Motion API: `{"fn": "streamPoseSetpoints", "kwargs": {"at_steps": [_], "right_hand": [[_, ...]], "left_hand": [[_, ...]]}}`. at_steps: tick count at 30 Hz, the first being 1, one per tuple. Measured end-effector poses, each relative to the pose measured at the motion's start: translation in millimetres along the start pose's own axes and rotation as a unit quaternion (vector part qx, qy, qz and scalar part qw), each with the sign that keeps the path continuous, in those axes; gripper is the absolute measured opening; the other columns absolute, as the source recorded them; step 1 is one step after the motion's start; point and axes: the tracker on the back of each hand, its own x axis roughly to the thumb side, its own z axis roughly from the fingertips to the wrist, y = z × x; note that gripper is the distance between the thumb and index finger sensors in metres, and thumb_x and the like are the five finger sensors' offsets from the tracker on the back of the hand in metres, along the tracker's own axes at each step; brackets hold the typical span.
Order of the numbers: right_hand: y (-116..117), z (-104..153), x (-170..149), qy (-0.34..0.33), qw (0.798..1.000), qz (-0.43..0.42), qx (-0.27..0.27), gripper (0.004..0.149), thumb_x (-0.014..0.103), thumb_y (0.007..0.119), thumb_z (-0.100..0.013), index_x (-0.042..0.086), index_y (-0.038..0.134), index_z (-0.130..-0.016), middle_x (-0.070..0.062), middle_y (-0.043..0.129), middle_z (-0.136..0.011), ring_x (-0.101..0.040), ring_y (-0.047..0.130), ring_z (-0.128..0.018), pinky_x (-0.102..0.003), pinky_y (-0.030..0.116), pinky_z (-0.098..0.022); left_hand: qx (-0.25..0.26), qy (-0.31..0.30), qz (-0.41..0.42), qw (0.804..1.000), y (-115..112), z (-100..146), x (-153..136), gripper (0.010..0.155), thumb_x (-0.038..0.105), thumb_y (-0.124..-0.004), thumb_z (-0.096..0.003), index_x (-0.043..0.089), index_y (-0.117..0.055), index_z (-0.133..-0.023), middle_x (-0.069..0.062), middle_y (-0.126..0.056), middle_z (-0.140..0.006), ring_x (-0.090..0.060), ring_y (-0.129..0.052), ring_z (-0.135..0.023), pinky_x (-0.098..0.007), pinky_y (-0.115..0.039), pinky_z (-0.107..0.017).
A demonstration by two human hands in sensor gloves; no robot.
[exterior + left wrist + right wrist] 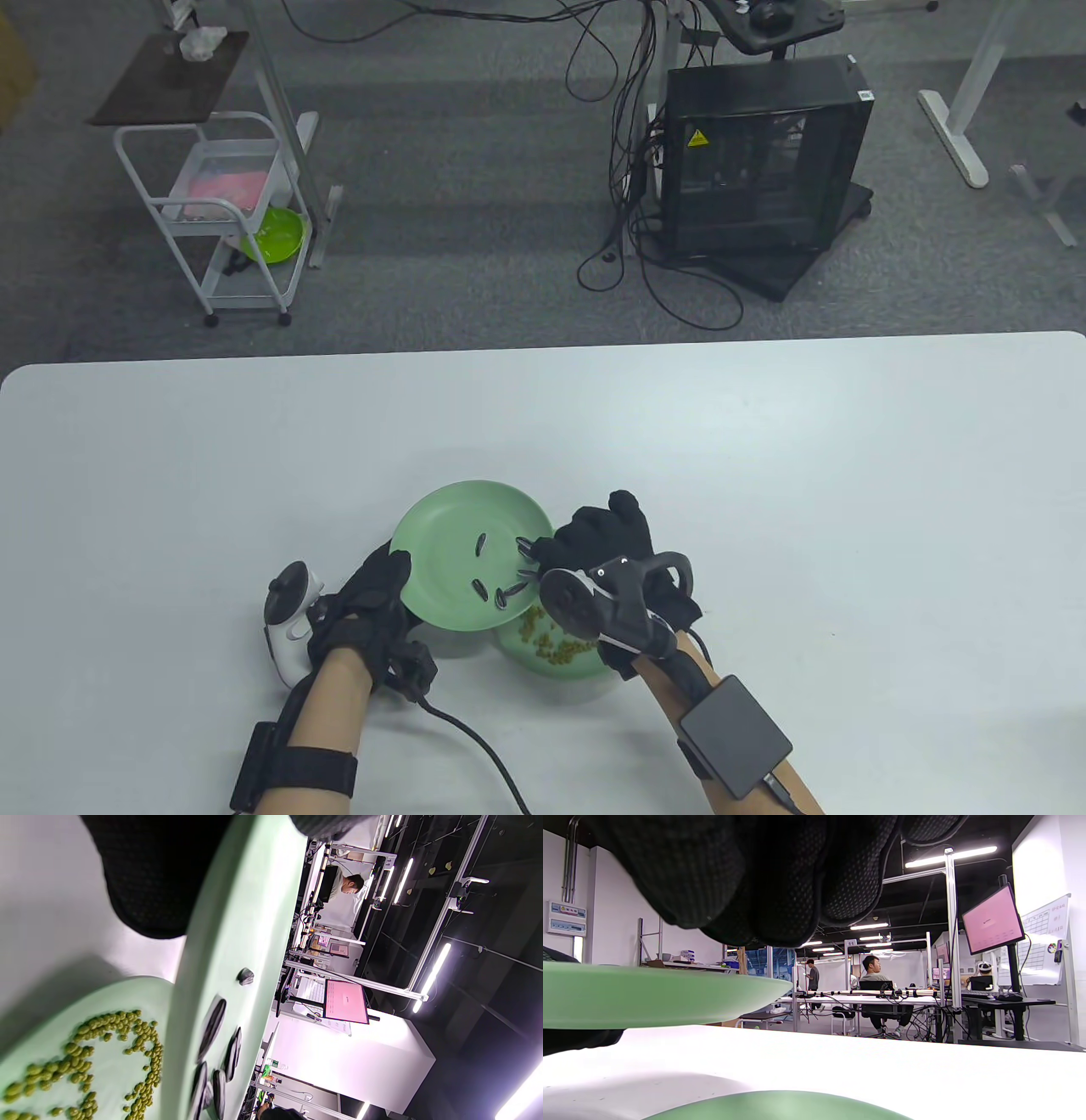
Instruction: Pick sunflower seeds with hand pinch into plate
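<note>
Above a second green plate (pixel 556 666) of yellow-green pellets, a round pale-green plastic plate (pixel 458 518) was gripped at its rim by the left hand (pixel 373 603). Light, slippery black-striped sunflower seeds (pixel 501 586) lay on it, best pinched across their flat sides; the right hand (pixel 598 535) fingers were bunched at its near-right rim, contents hidden.

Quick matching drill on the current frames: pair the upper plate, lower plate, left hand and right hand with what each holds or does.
Things:
1. Upper plate
2. Lower plate
3. Left hand
4. Right hand

States:
A. holds green beans
B. grips a plate's rim
C. holds dark striped seeds
D. fingers curled at the plate's right edge, by the seeds

Pairs: 1-C, 2-A, 3-B, 4-D. The upper plate is lifted off the table and overlaps the lower one.
</note>
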Motion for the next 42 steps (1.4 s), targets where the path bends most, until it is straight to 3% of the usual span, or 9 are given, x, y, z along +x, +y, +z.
{"fn": "streamPoseSetpoints", "kwargs": {"at_steps": [9,22,33,42], "right_hand": [[5,-2,-18,0.015,0.999,0.002,0.034,0.045,0.051,0.077,-0.035,0.045,0.079,-0.079,0.013,0.085,-0.087,-0.018,0.084,-0.089,-0.061,0.048,-0.076],[25,-4,-35,0.038,0.992,0.053,0.109,0.051,0.054,0.078,-0.033,0.038,0.079,-0.081,0.010,0.082,-0.087,-0.019,0.083,-0.089,-0.063,0.048,-0.075],[45,-2,-38,0.032,0.972,0.127,0.197,0.044,0.057,0.083,-0.028,0.038,0.090,-0.068,0.010,0.084,-0.083,-0.020,0.085,-0.085,-0.063,0.049,-0.073],[56,-1,-33,0.018,0.959,0.156,0.236,0.047,0.058,0.085,-0.026,0.038,0.091,-0.068,0.010,0.085,-0.082,-0.020,0.085,-0.084,-0.063,0.049,-0.073]], "left_hand": [[0.017,-0.003,0.005,1.000,9,2,1,0.066,0.034,-0.063,-0.0530,0.003,-0.040,-0.107,-0.022,-0.069,-0.095,-0.026,-0.097,-0.074,-0.036,-0.092,-0.045],[0.021,-0.005,0.010,1.000,11,3,2,0.066,0.034,-0.063,-0.0531,0.004,-0.040,-0.107,-0.021,-0.068,-0.095,-0.026,-0.097,-0.074,-0.036,-0.092,-0.046],[0.024,-0.004,0.012,1.000,12,4,3,0.066,0.034,-0.063,-0.0532,0.004,-0.040,-0.107,-0.021,-0.068,-0.095,-0.027,-0.097,-0.074,-0.036,-0.092,-0.046],[0.023,-0.004,0.012,1.000,13,4,3,0.066,0.034,-0.063,-0.0532,0.004,-0.040,-0.107,-0.022,-0.068,-0.095,-0.027,-0.097,-0.074,-0.036,-0.092,-0.046]]}}
